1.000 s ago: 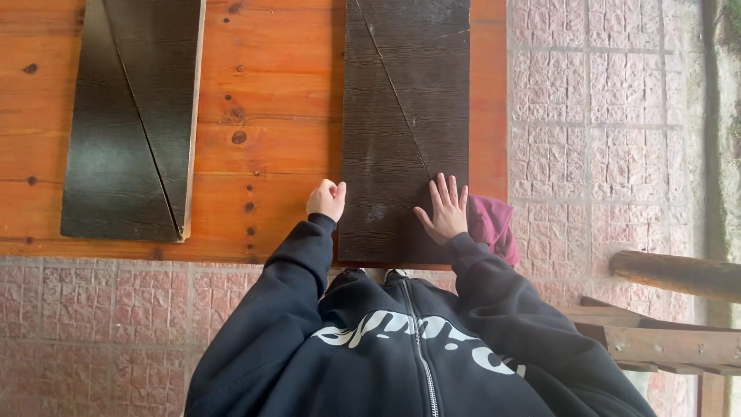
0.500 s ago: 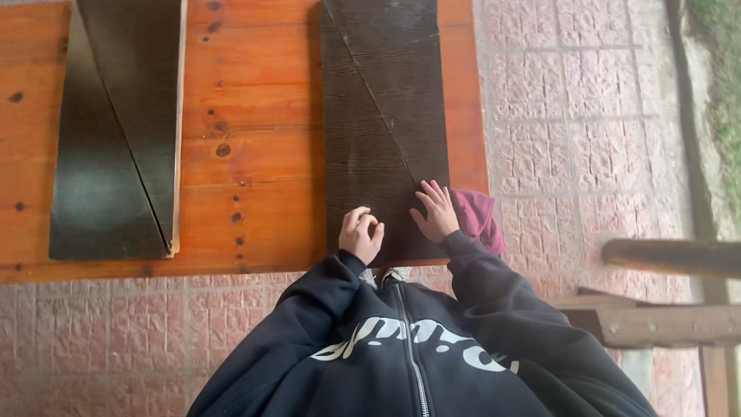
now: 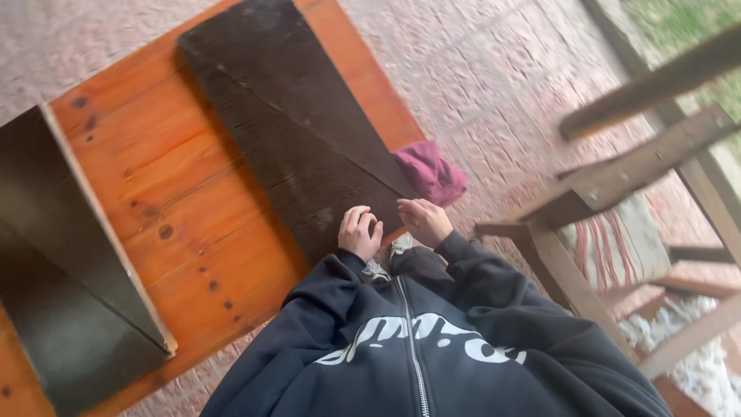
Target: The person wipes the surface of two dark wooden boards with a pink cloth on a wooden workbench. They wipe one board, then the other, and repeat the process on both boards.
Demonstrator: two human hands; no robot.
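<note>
I read the dark board [image 3: 293,147] on the orange table [image 3: 177,201] as stiff and fairly heavy, best gripped along its near edge. My left hand [image 3: 360,232] rests curled on that end; my right hand [image 3: 423,221], at three o'clock, seems loosely bent, though blur hides any grip.

Orange knotty-pine surface [image 3: 193,201] over pinkish brick-paved floor [image 3: 494,69] — daylight, outdoors. Weathered wooden frame [image 3: 617,177] at right — a strip of grass [image 3: 687,23] beyond.
</note>
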